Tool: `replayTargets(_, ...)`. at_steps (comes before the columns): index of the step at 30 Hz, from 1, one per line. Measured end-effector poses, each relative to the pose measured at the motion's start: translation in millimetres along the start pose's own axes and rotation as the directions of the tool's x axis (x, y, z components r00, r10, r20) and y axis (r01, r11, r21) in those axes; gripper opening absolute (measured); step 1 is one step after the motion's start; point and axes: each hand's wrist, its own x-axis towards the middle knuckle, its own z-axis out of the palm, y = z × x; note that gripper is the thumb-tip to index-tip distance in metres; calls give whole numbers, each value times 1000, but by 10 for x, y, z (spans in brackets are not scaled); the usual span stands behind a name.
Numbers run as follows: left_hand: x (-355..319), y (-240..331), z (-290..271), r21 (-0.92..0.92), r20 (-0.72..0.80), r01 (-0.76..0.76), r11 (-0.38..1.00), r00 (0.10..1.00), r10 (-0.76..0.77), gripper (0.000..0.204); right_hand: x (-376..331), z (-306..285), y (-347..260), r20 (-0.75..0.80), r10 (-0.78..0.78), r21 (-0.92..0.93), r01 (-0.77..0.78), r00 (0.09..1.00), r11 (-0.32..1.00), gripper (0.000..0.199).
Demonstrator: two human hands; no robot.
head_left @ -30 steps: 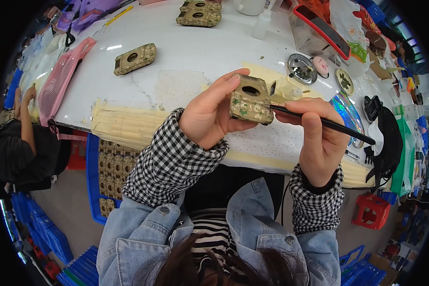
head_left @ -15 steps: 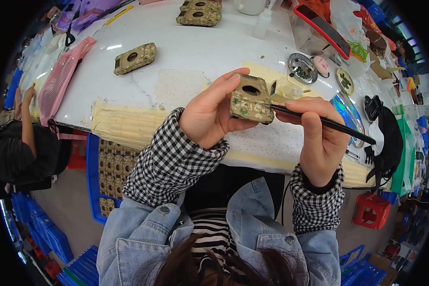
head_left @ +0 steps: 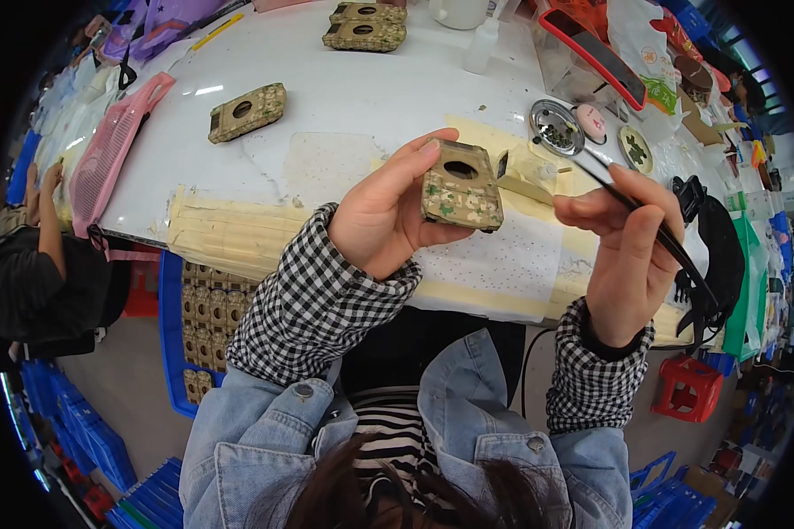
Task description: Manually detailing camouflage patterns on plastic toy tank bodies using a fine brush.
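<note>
Head view, the only one I have from over here. Left hand (head_left: 384, 216): wrapped round the left side of a camouflage shell (head_left: 459, 201), thumb along its far-left corner, fingers under it. Shell is up above the near middle of the white table (head_left: 326, 84), face with the round dark hole toward me, slightly tilted. Right hand (head_left: 631, 256): well apart from the shell, off to its right, pinching black tweezers (head_left: 675, 251) between thumb and fingers. Tweezer tips point far-left and sit by the near-right rim of a round metal dish (head_left: 551, 107) with small dark bits in it; I can't tell if they touch. Pink oval item (head_left: 593, 122) just right of that dish, then a cream dish (head_left: 646, 161) with green pieces.

Yellow block (head_left: 529, 179) between shell and right hand, farther back. White dotted sheet (head_left: 516, 264) on the near side, below the hands. One loose shell (head_left: 269, 103) far left, two more shells (head_left: 366, 40) far middle. Red-edged phone (head_left: 595, 57) far right. Blue tray (head_left: 169, 335) near left, below table level, rows of shells inside. Another person's arm (head_left: 50, 229) at far left.
</note>
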Motion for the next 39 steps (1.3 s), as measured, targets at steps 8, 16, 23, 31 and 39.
replayTargets(8, 8, -20, -48, -39, 4, -20, 999, 1000, 21, 44, -5, -368, 12, -146, -45, -305, -2, 988, 952, 17)
replayTargets(16, 27, -18, -21, -104, -4, -50, 993, 999, 50, 44, 122, -357, 213, 97, -146, -795, 165, 984, 583, 13)
replayTargets(23, 35, -7, 9, -119, 12, -26, 993, 1000, 28, 43, 182, -267, 440, 148, -164, -765, 218, 975, 606, 14)
replayTargets(31, 33, -28, -6, -100, 6, -39, 994, 999, 40, 44, 185, -140, 133, 36, -288, -694, 231, 957, 682, 14)
replayTargets(39, 10, -5, 47, -80, -13, -17, 997, 1000, 16, 46, 124, 205, 55, 149, 75, -22, -72, 986, 997, 7)
